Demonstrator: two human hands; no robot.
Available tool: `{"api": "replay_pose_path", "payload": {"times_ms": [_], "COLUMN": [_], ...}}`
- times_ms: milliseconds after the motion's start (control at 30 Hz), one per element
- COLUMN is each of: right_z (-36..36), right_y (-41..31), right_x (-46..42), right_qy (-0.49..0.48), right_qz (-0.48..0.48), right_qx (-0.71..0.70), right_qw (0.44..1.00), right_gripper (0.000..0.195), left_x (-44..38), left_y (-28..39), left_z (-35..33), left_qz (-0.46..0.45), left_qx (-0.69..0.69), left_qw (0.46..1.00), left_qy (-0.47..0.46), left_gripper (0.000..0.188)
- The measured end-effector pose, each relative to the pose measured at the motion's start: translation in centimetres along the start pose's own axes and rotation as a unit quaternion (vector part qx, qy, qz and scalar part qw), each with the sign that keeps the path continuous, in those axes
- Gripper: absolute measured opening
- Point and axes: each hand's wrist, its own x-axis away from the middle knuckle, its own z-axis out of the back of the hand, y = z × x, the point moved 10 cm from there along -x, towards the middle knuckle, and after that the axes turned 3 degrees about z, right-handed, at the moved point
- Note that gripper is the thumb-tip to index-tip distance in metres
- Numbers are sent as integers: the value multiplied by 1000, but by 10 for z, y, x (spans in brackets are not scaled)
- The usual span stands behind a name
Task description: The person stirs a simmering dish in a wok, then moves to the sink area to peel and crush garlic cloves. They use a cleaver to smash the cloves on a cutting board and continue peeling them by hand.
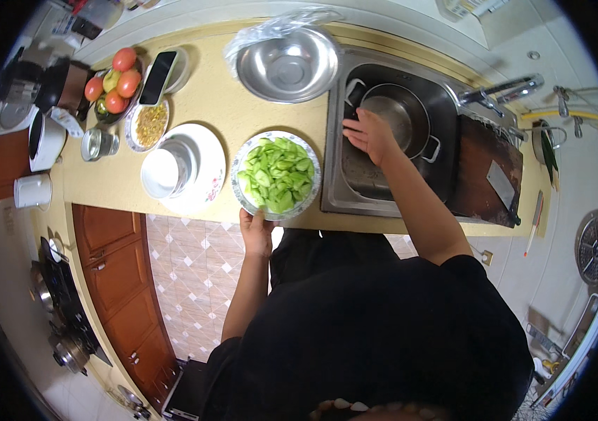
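Note:
My left hand [256,231] grips the near rim of a patterned plate [237,192] at the counter's front edge. Sliced green vegetable pieces [278,173] are heaped on it. Over the sink [351,181], my right hand [370,137] is held with its fingers apart and nothing in it. Beside that hand, a metal pot [420,113] with two handles stands in the basin. Behind the plate is a stainless steel bowl [288,63], with a clear plastic bag [256,39] over its left rim. Left of the plate, white bowls [164,173] sit on a large white plate [212,163].
A wooden cutting board [475,152] with a cleaver [500,184] lies at the sink's right, below the faucet [488,97]. Farther left are a glass of water [100,144], a dish of chopped bits [150,126], a phone [158,78] and tomatoes [124,59]. A knife [534,221] lies far right.

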Motion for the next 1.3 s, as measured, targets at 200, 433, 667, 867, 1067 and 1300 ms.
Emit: {"api": "replay_pose_path", "payload": {"times_ms": [200, 433, 667, 867, 1067, 1300], "right_z": [64, 92, 117, 167, 254, 422], "right_y": [16, 23, 22, 58, 72, 1], "right_x": [52, 80, 103, 138, 175, 213], "right_qy": [16, -39, -55, 29, 156, 322], "right_qz": [-7, -7, -14, 5, 15, 159], "right_qx": [-12, -96, -174, -206, -205, -96], "right_qw": [1000, 995, 983, 978, 966, 928], "right_gripper": [47, 48, 48, 30, 21, 25], "left_x": [-8, -14, -26, -22, 55, 84], "left_y": [0, 9, 14, 14, 8, -43], "left_z": [8, 18, 47, 37, -2, -97], "left_qz": [-24, -47, -12, 15, -14, -118], "left_qx": [-7, -62, -156, -152, -291, -326], "left_qw": [999, 995, 971, 980, 929, 923], "left_qy": [33, 62, 182, 131, 226, 166], "left_gripper": [25, 26, 32, 35, 31, 30]}}
